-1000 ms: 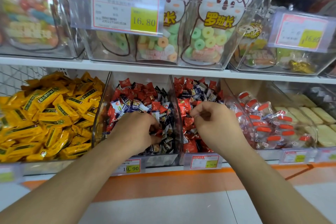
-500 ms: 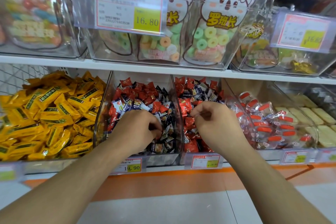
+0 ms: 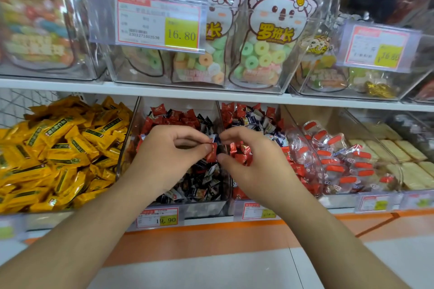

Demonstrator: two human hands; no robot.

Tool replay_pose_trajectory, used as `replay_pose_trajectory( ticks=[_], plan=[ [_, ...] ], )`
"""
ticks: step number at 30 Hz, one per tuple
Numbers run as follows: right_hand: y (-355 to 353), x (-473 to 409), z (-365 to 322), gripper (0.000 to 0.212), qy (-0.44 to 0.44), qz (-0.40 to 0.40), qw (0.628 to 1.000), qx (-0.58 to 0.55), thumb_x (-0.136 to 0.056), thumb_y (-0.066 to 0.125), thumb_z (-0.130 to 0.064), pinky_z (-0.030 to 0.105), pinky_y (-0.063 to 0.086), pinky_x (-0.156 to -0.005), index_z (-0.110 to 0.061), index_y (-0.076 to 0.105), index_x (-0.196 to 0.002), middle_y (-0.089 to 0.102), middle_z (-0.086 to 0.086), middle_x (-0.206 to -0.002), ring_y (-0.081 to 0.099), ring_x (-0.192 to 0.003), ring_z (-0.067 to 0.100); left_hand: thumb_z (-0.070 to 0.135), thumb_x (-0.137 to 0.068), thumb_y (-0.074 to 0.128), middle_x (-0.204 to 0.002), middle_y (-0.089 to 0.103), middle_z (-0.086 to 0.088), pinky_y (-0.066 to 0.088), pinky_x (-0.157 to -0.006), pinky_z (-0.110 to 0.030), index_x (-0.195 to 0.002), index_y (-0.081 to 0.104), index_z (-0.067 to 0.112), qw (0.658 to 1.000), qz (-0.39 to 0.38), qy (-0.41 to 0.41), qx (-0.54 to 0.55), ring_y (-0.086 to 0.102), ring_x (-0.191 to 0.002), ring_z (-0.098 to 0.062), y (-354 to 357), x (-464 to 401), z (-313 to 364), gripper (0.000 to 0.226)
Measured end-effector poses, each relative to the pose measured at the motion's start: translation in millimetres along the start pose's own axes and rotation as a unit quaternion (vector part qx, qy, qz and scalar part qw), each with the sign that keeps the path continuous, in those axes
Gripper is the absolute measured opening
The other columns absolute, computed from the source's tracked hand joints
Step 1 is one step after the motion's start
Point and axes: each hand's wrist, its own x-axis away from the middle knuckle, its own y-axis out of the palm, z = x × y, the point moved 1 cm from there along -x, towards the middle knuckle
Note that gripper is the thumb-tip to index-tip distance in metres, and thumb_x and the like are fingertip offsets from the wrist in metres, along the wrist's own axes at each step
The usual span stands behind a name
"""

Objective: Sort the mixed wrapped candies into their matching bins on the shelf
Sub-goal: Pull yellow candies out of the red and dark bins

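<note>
Pinching 1 red candy [image 3: 212, 151] in our left hand [image 3: 169, 159], we find our right hand [image 3: 256, 166] gripping several. Both bins, at 11 [image 3: 131, 138] and 1 o'clock [image 3: 285, 119], look mixed; most remains.

The price tag [image 3: 159, 22] on the upper clear bin at 11 o'clock reads "16.80" on its yellow patch, with the number "2302271003538" under a barcode. The koala-shaped pouch [image 3: 273, 37] at 1 o'clock carries yellow characters "罗班长". A second tag [image 3: 380, 48] at 2 o'clock shows "16.80", blurred. The lower shelf tag [image 3: 158, 217] at 6 o'clock reads "19.90". Other tags are unreadable.
</note>
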Motion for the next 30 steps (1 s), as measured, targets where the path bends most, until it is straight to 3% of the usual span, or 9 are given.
replay_pose_trajectory(
  ticks=[2,6,13,16,19,23,26,30],
  plan=[
    [5,1,-3,0.03,-0.017,0.004,1.0,0.005,-0.09,0.076,-0.037,0.02,0.045,-0.096,-0.035,0.064,-0.118,0.065,-0.02,-0.109,0.056,-0.112,0.0,0.016,-0.085,0.083,-0.082,0.078,0.013,0.051,-0.071,-0.006,-0.09,0.082,0.025,0.998,-0.007,-0.008,0.06,0.073,-0.082,0.002,4,4,5,0.011],
    [4,2,-2,0.022,-0.015,0.026,1.0,-0.003,-0.088,0.079,-0.029,0.028,0.05,-0.087,-0.034,0.067,-0.105,0.067,-0.016,-0.096,0.06,-0.1,0.003,0.013,-0.082,0.084,-0.084,0.08,0.004,0.058,-0.081,-0.018,-0.093,0.082,0.02,0.991,-0.038,-0.032,0.122,0.076,-0.085,-0.007,9,6,8,0.013],
    [-5,4,6,0.019,0.036,0.027,0.998,-0.041,-0.089,0.079,-0.021,0.014,0.047,-0.075,-0.034,0.066,-0.09,0.068,-0.013,-0.083,0.064,-0.088,0.002,0.004,-0.077,0.087,-0.092,0.08,0.0,0.06,-0.09,-0.031,-0.1,0.078,0.018,0.988,-0.095,-0.035,0.119,0.077,-0.089,-0.014,12,5,6,0.028],
    [-7,4,5,0.017,0.047,0.041,0.997,-0.041,-0.089,0.079,-0.025,0.009,0.045,-0.072,-0.035,0.065,-0.09,0.068,-0.016,-0.083,0.064,-0.086,0.001,0.007,-0.076,0.089,-0.09,0.079,0.004,0.061,-0.085,-0.026,-0.097,0.078,0.02,0.993,-0.082,-0.028,0.076,0.076,-0.085,-0.01,9,3,5,0.027],
    [-18,2,9,0.015,0.057,0.077,0.995,-0.025,-0.09,0.077,-0.028,0.018,0.05,-0.069,-0.033,0.063,-0.091,0.069,-0.014,-0.081,0.065,-0.076,0.005,0.013,-0.08,0.088,-0.086,0.076,0.015,0.06,-0.08,-0.023,-0.09,0.077,0.032,0.995,-0.081,-0.025,-0.061,0.072,-0.082,-0.002,-4,-4,-5,0.024],
    [-30,2,25,0.011,0.089,0.069,0.991,0.068,-0.091,0.073,-0.022,0.003,0.041,-0.062,-0.029,0.069,-0.098,0.07,-0.013,-0.085,0.06,-0.07,-0.004,0.023,-0.093,0.075,-0.084,0.064,0.02,0.045,-0.061,-0.012,-0.094,0.075,0.036,0.96,-0.092,-0.057,-0.26,0.063,-0.08,0.0,-20,-6,-18,0.013],
    [-29,3,31,0.019,0.103,0.061,0.988,0.098,-0.09,0.073,-0.02,-0.005,0.037,-0.065,-0.025,0.071,-0.108,0.068,-0.016,-0.093,0.055,-0.081,-0.013,0.021,-0.097,0.069,-0.093,0.063,0.02,0.039,-0.061,-0.008,-0.097,0.074,0.036,0.961,-0.067,-0.05,-0.265,0.062,-0.085,0.0,-23,-9,-26,0.016],
    [-23,2,27,0.017,0.104,0.054,0.99,0.08,-0.09,0.068,-0.011,-0.002,0.039,-0.067,-0.026,0.069,-0.098,0.069,-0.015,-0.09,0.06,-0.083,-0.008,0.02,-0.093,0.075,-0.089,0.069,0.019,0.04,-0.062,-0.005,-0.093,0.075,0.036,0.968,-0.074,-0.028,-0.237,0.063,-0.082,0.004,-14,-15,-30,0.015]
  ],
)
